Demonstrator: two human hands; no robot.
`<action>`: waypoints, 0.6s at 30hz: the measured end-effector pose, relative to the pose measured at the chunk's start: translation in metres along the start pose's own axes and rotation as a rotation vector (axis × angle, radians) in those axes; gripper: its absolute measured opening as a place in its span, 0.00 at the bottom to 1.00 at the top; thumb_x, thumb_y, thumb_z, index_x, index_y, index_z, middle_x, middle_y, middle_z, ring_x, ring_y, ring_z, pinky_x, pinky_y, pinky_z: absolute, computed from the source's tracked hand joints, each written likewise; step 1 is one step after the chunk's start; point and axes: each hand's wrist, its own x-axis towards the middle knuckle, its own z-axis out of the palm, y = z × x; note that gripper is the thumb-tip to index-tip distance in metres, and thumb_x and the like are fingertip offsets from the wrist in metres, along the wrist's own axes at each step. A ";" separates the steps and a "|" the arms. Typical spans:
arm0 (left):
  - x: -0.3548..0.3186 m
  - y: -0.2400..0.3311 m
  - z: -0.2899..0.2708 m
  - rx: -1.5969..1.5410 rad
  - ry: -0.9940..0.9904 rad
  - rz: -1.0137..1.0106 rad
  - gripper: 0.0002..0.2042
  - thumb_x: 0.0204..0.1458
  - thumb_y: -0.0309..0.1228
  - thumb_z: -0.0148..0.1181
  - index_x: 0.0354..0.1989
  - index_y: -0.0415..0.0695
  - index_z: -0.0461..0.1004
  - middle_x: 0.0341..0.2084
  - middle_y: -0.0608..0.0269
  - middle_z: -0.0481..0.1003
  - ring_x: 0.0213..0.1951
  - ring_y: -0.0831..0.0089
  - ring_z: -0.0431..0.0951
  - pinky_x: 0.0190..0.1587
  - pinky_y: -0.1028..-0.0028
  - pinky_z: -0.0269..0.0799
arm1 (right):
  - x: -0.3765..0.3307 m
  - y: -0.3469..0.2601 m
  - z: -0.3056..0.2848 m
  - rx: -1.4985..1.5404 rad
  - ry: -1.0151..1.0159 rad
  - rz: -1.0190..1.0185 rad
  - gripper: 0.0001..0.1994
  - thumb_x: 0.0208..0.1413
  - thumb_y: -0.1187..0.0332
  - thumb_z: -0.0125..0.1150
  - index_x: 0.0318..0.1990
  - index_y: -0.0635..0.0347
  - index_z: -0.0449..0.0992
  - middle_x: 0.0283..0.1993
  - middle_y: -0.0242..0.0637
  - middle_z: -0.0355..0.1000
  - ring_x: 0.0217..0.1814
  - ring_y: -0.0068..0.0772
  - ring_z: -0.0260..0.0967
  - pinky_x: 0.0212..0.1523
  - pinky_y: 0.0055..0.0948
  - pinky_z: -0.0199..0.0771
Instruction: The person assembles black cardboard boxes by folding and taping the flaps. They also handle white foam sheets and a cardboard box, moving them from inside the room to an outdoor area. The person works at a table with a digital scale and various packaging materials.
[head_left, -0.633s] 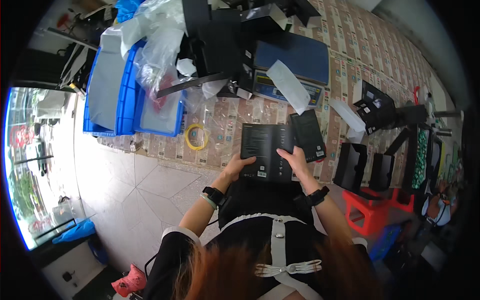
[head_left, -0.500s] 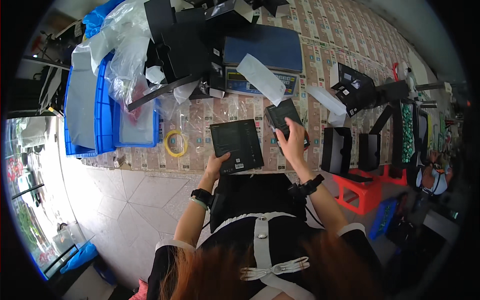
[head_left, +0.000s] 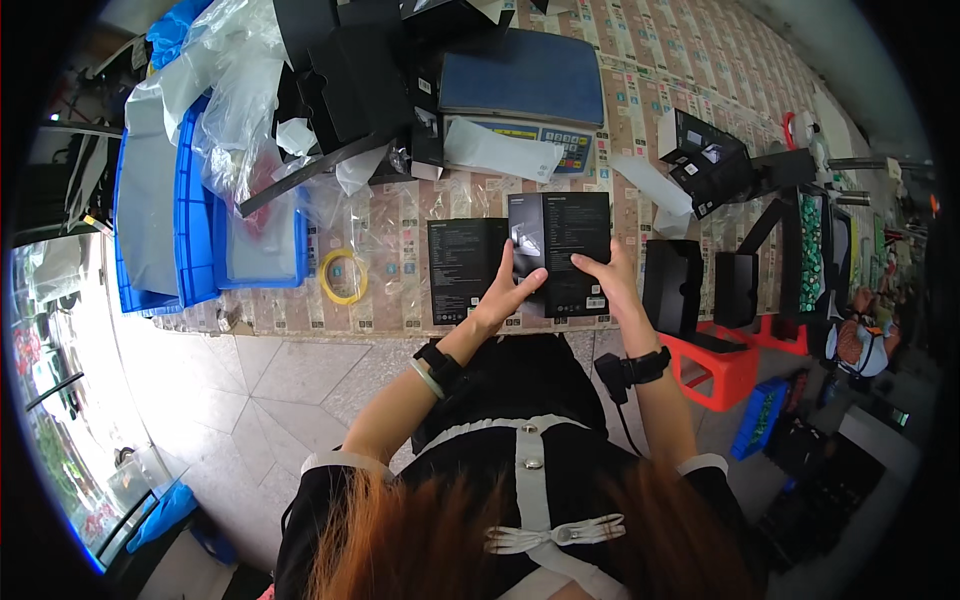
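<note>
A black printed carton (head_left: 582,245) is held near the table's front edge, one side face and one broad face showing. My left hand (head_left: 500,297) grips its left side, thumb laid across the lower part. Around the right edge is my right hand (head_left: 618,280), with its thumb on the broad face. The fingers beneath the carton are hidden. Just left of it, a second black printed carton (head_left: 462,265) lies flat on the table, close beside my left hand.
A scale (head_left: 525,75) stands beyond, with a white paper strip (head_left: 500,150) across its front. Left are blue bins (head_left: 165,230), clear plastic bags and a yellow ring (head_left: 343,277). Open black boxes (head_left: 672,285) stand right, above red stools (head_left: 715,370). Black packaging (head_left: 350,90) is heaped at back left.
My left hand has let go of the left carton and moved right onto the other one. That carton has turned upright and come nearer. The paper strip on the scale has swung nearly level.
</note>
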 end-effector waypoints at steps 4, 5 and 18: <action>0.004 0.012 -0.010 -0.124 -0.067 0.007 0.36 0.41 0.34 0.65 0.56 0.35 0.52 0.48 0.52 0.63 0.47 0.71 0.65 0.52 0.74 0.59 | -0.024 -0.006 -0.011 0.376 -0.197 0.170 0.19 0.42 0.74 0.62 0.44 0.65 0.67 0.43 0.37 0.69 0.43 0.27 0.66 0.45 0.24 0.65; -0.002 0.016 -0.017 -0.063 -0.091 -0.084 0.24 0.41 0.33 0.65 0.45 0.35 0.66 0.37 0.59 0.72 0.40 0.76 0.70 0.46 0.75 0.64 | -0.024 -0.003 -0.007 0.397 -0.207 0.216 0.19 0.42 0.74 0.62 0.44 0.65 0.68 0.42 0.36 0.69 0.43 0.26 0.67 0.44 0.24 0.65; -0.034 0.150 -0.080 0.957 1.002 1.026 0.23 0.44 0.22 0.55 0.51 0.41 0.59 0.47 0.49 0.59 0.49 0.55 0.60 0.51 0.63 0.56 | 0.017 0.112 0.115 -1.044 0.064 -0.034 0.26 0.39 0.49 0.62 0.35 0.64 0.67 0.34 0.47 0.69 0.41 0.47 0.66 0.38 0.42 0.67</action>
